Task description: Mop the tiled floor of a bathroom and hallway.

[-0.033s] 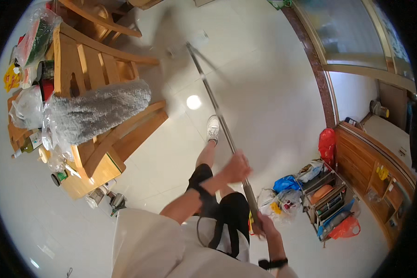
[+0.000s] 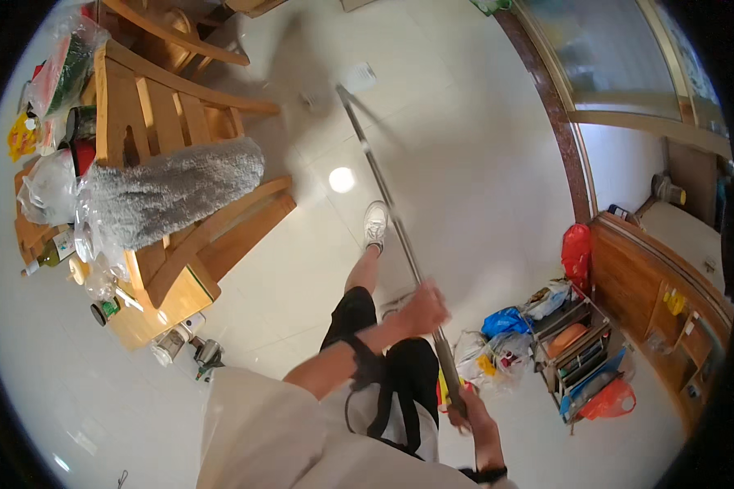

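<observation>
A long metal-handled mop point(image 2: 381, 175) slants from in front of me out over the pale tiled floor. Its far end is pale and blurred, so the head's shape hardly stands out from the tiles. My left hand point(image 2: 422, 308) is closed around the middle of the handle, its fingers slightly smeared. Lower down, my right hand point(image 2: 475, 414) wraps the thicker grip near the handle's end. My white shoe point(image 2: 376, 222) stands on the floor just left of the handle.
Left, a wooden chair point(image 2: 179, 106) carries a grey fluffy cloth point(image 2: 179, 191), beside a cluttered wooden table point(image 2: 163, 314). Right, a metal rack point(image 2: 575, 350) stands among plastic bags point(image 2: 506, 323) by a wooden cabinet point(image 2: 628, 285). A framed glass door point(image 2: 607, 57) and dark sill point(image 2: 559, 114) border the floor.
The mop's far end has shifted slightly right and nearer to me. Both hands have moved a little right and nearer along with the handle, keeping their grip.
</observation>
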Demonstrator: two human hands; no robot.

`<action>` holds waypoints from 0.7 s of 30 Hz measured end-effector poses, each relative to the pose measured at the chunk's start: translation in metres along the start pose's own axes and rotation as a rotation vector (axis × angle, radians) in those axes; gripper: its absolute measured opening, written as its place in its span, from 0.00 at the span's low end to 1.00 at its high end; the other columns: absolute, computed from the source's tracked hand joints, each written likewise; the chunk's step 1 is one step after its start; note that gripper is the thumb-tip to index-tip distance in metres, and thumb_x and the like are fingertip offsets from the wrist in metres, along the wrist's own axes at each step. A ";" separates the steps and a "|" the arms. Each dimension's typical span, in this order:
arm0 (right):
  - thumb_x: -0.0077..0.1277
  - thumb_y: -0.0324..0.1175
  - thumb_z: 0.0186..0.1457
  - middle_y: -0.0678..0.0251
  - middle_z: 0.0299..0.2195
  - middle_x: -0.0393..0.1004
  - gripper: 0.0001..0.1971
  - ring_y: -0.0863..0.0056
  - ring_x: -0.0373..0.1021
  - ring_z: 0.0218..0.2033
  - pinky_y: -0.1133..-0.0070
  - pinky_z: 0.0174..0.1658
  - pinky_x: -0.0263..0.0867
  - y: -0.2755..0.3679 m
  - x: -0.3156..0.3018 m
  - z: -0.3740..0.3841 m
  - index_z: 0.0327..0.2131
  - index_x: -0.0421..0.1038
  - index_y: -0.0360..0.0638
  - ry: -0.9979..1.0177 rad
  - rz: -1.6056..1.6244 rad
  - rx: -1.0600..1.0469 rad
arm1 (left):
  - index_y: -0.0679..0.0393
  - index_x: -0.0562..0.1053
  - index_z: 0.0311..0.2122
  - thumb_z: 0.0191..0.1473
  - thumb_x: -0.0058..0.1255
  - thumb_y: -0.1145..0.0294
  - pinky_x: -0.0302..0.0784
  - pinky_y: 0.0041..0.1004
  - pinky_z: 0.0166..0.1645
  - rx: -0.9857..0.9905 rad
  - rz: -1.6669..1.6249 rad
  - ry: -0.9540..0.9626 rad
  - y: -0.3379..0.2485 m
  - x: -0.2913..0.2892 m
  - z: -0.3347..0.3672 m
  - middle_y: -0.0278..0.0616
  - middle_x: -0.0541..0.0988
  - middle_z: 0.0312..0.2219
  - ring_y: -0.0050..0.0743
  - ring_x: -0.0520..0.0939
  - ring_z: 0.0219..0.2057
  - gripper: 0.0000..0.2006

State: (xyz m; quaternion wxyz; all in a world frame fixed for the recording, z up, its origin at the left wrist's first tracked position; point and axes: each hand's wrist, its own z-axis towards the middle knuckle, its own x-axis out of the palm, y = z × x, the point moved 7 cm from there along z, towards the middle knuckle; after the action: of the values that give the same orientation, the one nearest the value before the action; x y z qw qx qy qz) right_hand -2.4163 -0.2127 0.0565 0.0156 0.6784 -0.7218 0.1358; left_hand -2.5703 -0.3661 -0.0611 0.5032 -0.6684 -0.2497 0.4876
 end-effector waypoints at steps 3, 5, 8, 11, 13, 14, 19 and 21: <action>0.39 0.54 0.50 0.69 0.09 0.57 0.22 0.79 0.50 0.06 0.82 0.10 0.46 -0.086 -0.054 -0.075 0.30 0.64 0.42 0.025 0.270 0.222 | 0.55 0.68 0.16 0.43 0.48 0.62 0.53 0.43 0.49 0.065 -0.326 0.183 -0.079 0.063 -0.028 0.38 0.68 0.17 0.38 0.70 0.31 0.11; 0.38 0.55 0.50 0.67 0.09 0.56 0.23 0.79 0.49 0.05 0.82 0.09 0.46 -0.112 -0.065 -0.111 0.31 0.63 0.42 0.030 0.315 0.259 | 0.58 0.68 0.19 0.45 0.45 0.61 0.56 0.40 0.46 0.169 -0.355 0.404 -0.125 0.096 -0.036 0.42 0.68 0.20 0.39 0.70 0.32 0.12; 0.37 0.52 0.53 0.79 0.10 0.50 0.19 0.87 0.45 0.05 0.87 0.07 0.41 -0.132 -0.088 -0.158 0.29 0.63 0.45 -0.150 0.289 0.234 | 0.57 0.68 0.20 0.46 0.42 0.60 0.56 0.40 0.44 0.243 -0.344 0.480 -0.166 0.144 -0.058 0.43 0.68 0.20 0.39 0.69 0.32 0.12; 0.37 0.54 0.53 0.80 0.10 0.49 0.21 0.90 0.45 0.06 0.89 0.07 0.40 -0.174 -0.111 -0.174 0.29 0.64 0.44 -0.177 0.330 0.286 | 0.58 0.68 0.20 0.48 0.39 0.59 0.56 0.39 0.43 0.294 -0.458 0.508 -0.196 0.170 -0.071 0.42 0.69 0.21 0.39 0.68 0.31 0.14; 0.38 0.54 0.51 0.74 0.10 0.53 0.21 0.85 0.47 0.06 0.86 0.08 0.43 -0.191 -0.124 -0.158 0.30 0.64 0.43 -0.020 0.418 0.285 | 0.57 0.68 0.20 0.48 0.39 0.60 0.56 0.39 0.43 0.282 -0.411 0.565 -0.197 0.185 -0.075 0.42 0.69 0.21 0.38 0.68 0.31 0.13; 0.39 0.55 0.50 0.68 0.10 0.56 0.22 0.80 0.48 0.06 0.83 0.09 0.45 -0.180 -0.119 -0.148 0.30 0.63 0.43 0.152 0.465 0.296 | 0.56 0.68 0.20 0.48 0.38 0.60 0.55 0.38 0.43 0.243 -0.345 0.594 -0.185 0.188 -0.072 0.41 0.69 0.21 0.38 0.68 0.30 0.13; 0.37 0.55 0.50 0.70 0.10 0.56 0.21 0.82 0.48 0.05 0.84 0.08 0.43 -0.111 -0.090 -0.094 0.29 0.62 0.44 0.135 0.261 0.077 | 0.49 0.70 0.20 0.38 0.42 0.65 0.59 0.38 0.36 0.375 0.150 0.568 -0.120 0.173 -0.048 0.37 0.71 0.18 0.35 0.72 0.28 0.05; 0.37 0.58 0.49 0.70 0.11 0.57 0.24 0.81 0.49 0.06 0.82 0.08 0.44 -0.084 -0.089 -0.060 0.29 0.61 0.44 0.087 0.222 0.025 | 0.48 0.69 0.20 0.35 0.45 0.64 0.60 0.38 0.35 0.338 0.414 0.586 -0.089 0.150 -0.007 0.38 0.70 0.17 0.38 0.72 0.28 0.04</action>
State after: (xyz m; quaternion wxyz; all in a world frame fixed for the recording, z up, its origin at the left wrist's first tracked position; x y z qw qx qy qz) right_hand -2.3367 -0.1161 0.1102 0.0234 0.5881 -0.7893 0.1752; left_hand -2.4894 -0.2124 -0.0398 0.5472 -0.7231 0.1285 0.4014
